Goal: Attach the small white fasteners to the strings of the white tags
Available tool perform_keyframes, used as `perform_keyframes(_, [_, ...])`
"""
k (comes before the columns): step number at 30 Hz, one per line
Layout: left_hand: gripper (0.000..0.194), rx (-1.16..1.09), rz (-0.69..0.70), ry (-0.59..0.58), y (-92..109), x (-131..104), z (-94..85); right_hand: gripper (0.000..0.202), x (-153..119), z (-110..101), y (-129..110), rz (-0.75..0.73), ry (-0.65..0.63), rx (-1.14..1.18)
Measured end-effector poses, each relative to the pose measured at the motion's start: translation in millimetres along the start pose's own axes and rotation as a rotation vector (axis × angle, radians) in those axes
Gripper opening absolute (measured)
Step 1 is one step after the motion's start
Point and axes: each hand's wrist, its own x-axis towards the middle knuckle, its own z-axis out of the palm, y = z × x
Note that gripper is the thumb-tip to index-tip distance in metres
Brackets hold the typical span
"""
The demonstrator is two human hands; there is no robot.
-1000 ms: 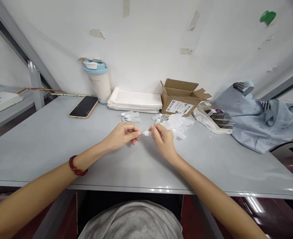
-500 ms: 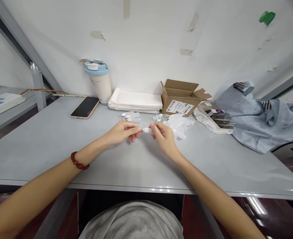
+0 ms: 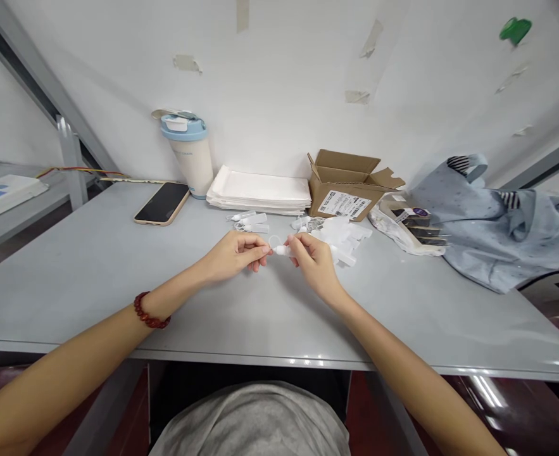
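In the middle of the table, my right hand [image 3: 313, 258] pinches a small white squeeze bottle [image 3: 282, 250] that lies sideways with its narrow tip towards the left. My left hand [image 3: 241, 254] is closed at that tip, thumb against fingers; exactly what it pinches there is too small to make out. A thin clear loop [image 3: 274, 241] stands up from the bottle's tip. Just behind my left hand lie several similar bottles with pointed tips [image 3: 254, 219]. Beside my right hand spreads a pile of white bottles [image 3: 340, 237], with some small tips or caps [image 3: 301, 222] at its left.
Along the wall stand a cup with a blue lid [image 3: 191, 155], a stack of white envelopes [image 3: 263, 190] and an open cardboard box [image 3: 343, 196]. A phone [image 3: 162, 203] lies at the left. On the right are a plastic-wrapped packet [image 3: 416, 225] and a light blue cloth [image 3: 488, 221].
Both hands keep nearly the same place and grip on the bottle. The whole view has shifted very slightly.
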Motion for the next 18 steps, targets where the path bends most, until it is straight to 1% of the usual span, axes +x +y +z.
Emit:
perform_keyframes(6, [0.024, 0.012, -0.008, 0.023, -2.0, -2.0, 4.3, 0.031, -2.9, 3.3, 4.3, -0.009, -0.004, -0.057])
perform_keyframes(13, [0.023, 0.038, -0.016, 0.027, -1.8, -4.1, 4.5, 0.032, -4.2, 5.9, 3.6, -0.007, -0.024, -0.101])
perform_keyframes(16, [0.023, 0.067, -0.038, 0.031, -5.1, -0.8, 3.9, 0.035, -2.3, 5.1, 3.3, -0.030, -0.072, -0.149])
perform_keyframes(18, [0.022, 0.071, -0.063, 0.036, -8.1, 2.9, 2.2, 0.032, 0.7, 2.7, 4.6, -0.036, -0.099, -0.202])
